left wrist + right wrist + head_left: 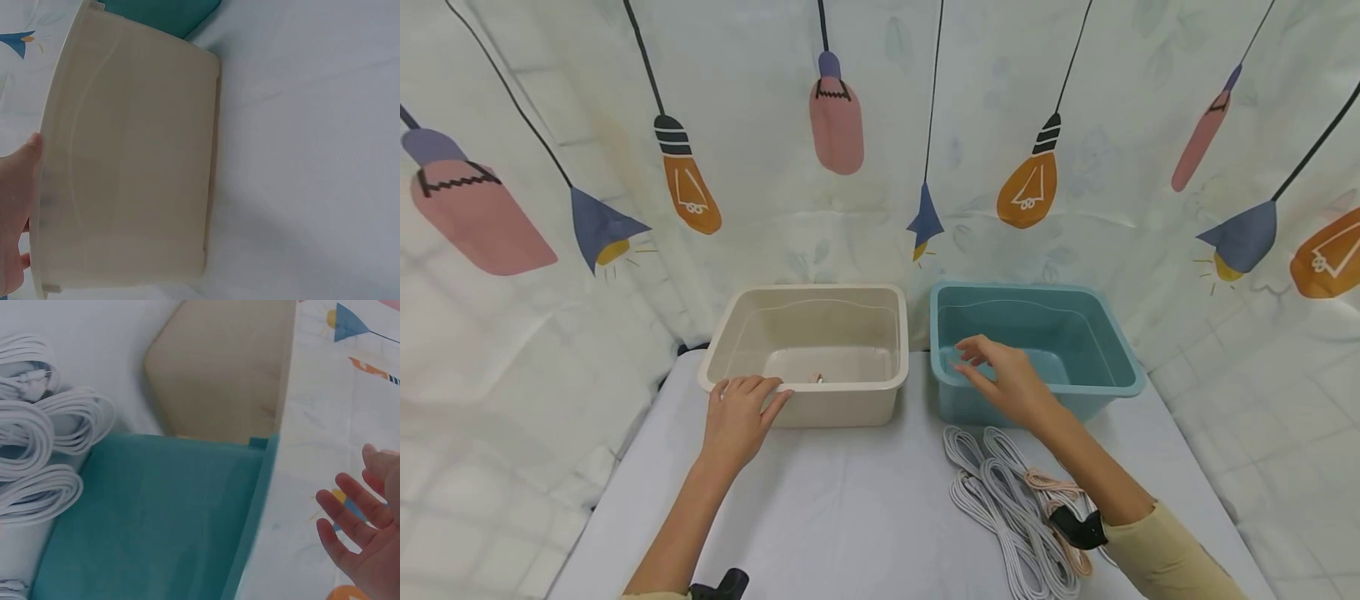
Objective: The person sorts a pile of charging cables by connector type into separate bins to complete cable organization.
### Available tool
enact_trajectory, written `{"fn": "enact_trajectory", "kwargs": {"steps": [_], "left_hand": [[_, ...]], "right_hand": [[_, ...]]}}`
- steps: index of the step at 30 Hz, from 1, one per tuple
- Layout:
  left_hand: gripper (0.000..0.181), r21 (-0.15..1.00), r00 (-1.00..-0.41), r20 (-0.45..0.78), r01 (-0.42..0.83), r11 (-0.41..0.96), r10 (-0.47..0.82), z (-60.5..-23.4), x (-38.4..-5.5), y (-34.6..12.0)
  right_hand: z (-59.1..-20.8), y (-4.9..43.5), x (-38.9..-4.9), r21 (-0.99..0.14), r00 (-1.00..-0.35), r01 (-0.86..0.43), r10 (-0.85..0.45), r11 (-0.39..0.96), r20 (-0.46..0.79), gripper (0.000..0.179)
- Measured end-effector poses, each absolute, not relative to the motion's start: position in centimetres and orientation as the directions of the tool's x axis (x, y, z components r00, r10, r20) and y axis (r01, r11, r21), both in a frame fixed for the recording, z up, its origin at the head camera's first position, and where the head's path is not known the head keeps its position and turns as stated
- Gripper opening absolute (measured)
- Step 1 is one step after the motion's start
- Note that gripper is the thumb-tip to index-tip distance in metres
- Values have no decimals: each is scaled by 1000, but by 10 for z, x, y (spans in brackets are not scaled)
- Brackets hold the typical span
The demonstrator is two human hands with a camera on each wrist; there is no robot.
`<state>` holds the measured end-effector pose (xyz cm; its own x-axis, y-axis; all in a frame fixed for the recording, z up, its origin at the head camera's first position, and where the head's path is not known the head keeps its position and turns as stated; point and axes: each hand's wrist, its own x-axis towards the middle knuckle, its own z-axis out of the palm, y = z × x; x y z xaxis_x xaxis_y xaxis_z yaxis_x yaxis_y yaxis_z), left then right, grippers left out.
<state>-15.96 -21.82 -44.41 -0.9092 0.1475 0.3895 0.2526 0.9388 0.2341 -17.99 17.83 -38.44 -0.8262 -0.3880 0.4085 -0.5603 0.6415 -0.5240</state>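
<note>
My left hand [736, 421] rests on the near left rim of a cream plastic bin [835, 407], its thumb along the edge. In the left wrist view, the thumb tip touches that rim and the other fingers are partly hidden. Over the near left part of a teal bin [1120, 389], my right hand [1003, 379] hovers with loosely bent, spread fingers and nothing in them. Bundles of coiled white and grey cable [1000, 492] lie on the table in front of the teal bin, below my right forearm.
A small shiny object [817, 378] shows inside the cream bin near its front wall. Peach-coloured cable [1048, 482] lies among the white coils. The bins stand side by side on a white-covered table [842, 517], with a lamp-patterned curtain [760, 208] behind and around.
</note>
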Motion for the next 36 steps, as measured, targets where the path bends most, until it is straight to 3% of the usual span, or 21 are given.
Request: {"fn": "enact_trajectory", "kwargs": {"steps": [30, 36], "left_hand": [[32, 298, -905, 402, 271, 915, 137, -447, -159, -216], [30, 291, -895, 423, 281, 915, 140, -446, -158, -215]], "right_hand": [[-454, 250, -127, -537, -875, -476, -318, 696, 364, 30], [-476, 268, -124, -514, -851, -514, -332, 687, 406, 31]]}}
